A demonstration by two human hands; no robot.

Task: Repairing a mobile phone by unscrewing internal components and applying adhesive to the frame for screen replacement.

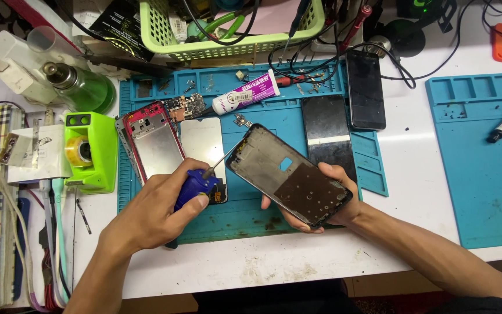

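Observation:
My right hand (326,200) holds a black phone frame (289,172) tilted above the blue work mat (251,215), gripping its lower end. My left hand (158,212) grips a blue-handled screwdriver (196,186); its thin metal shaft reaches up to the frame's upper left corner. Under the screwdriver a silver phone panel (203,142) lies flat on the mat. A red-edged phone body (152,142) lies to its left.
Two dark phone screens (326,131) (365,90) lie at the mat's right. A glue tube (248,93), a small circuit board (184,106), a green tape dispenser (91,151), a green basket (228,29) with cables and a second blue mat (483,168) surround the spot.

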